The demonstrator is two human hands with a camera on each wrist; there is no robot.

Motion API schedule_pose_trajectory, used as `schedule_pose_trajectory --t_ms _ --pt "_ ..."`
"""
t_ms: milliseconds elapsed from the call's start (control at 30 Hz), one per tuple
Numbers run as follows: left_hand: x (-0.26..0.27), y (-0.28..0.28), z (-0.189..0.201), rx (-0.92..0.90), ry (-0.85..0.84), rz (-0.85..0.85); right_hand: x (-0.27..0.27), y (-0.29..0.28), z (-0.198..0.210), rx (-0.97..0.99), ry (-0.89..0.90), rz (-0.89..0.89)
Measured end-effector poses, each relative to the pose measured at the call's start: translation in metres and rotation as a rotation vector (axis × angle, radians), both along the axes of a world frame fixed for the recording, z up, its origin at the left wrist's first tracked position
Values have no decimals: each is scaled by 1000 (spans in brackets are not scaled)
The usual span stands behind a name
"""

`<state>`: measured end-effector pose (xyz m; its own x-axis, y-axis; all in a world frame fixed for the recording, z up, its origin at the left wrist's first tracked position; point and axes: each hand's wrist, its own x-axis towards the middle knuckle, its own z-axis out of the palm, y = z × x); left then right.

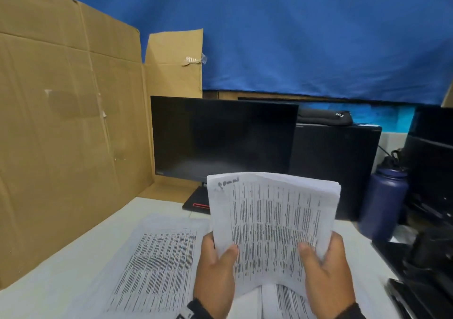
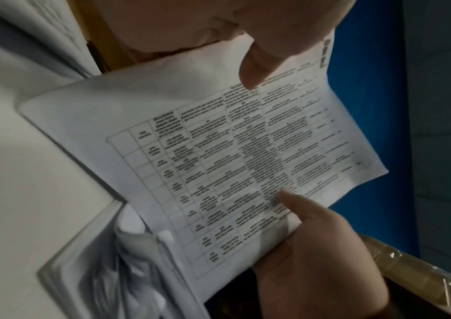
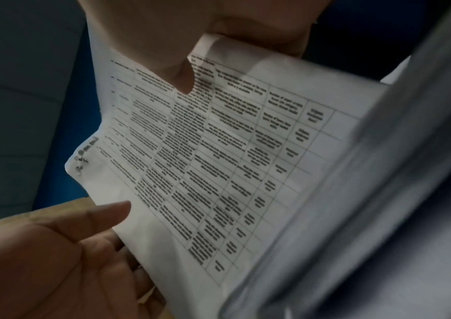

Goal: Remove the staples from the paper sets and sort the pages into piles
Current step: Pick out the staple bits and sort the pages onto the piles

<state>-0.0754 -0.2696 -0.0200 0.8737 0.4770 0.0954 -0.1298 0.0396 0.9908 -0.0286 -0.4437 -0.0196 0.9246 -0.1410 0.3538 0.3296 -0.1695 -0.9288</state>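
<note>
On the left of the white counter (image 1: 49,291) a loose printed page (image 1: 157,267) lies flat, face up, apparently the start of a sorted pile. Just right of it, the left hand (image 1: 215,269) grips the lower left edge of a paper set (image 1: 272,220), thumb on the printed face and fingers (image 1: 208,239) curled behind. The set is lifted clear of the counter, tilted up toward the camera in front of the dark monitor (image 1: 220,137), with a handwritten note in its top left corner. That corner looks crumpled in the right wrist view, and a staple may sit there, though the picture is too soft to say. The right hand (image 1: 326,272) grips the lower right edge the same way, thumb pressing the front sheet and fingers wrapped behind. Under the hands, more printed sheets (image 1: 286,301) rest on the counter. Further right stands a dark blue bottle (image 1: 382,198).

The step in hand looks like checking a set: squaring it up and finding its fastened corner. No staple remover shows in any view. The next move likely calls for freeing one hand to work the staple out at the top left corner while the other hand steadies the sheets, then laying the pages onto the piles.
</note>
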Motion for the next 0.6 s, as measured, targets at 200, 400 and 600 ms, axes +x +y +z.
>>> schedule_pose_trajectory --t_ms 200,400,600 --pt "9 4 -1 191 -38 57 10 -6 16 10 -11 -15" --pt "9 12 -8 22 63 19 6 1 -2 54 97 -1" --pt "8 13 -14 147 62 42 7 -2 0 57 106 25"
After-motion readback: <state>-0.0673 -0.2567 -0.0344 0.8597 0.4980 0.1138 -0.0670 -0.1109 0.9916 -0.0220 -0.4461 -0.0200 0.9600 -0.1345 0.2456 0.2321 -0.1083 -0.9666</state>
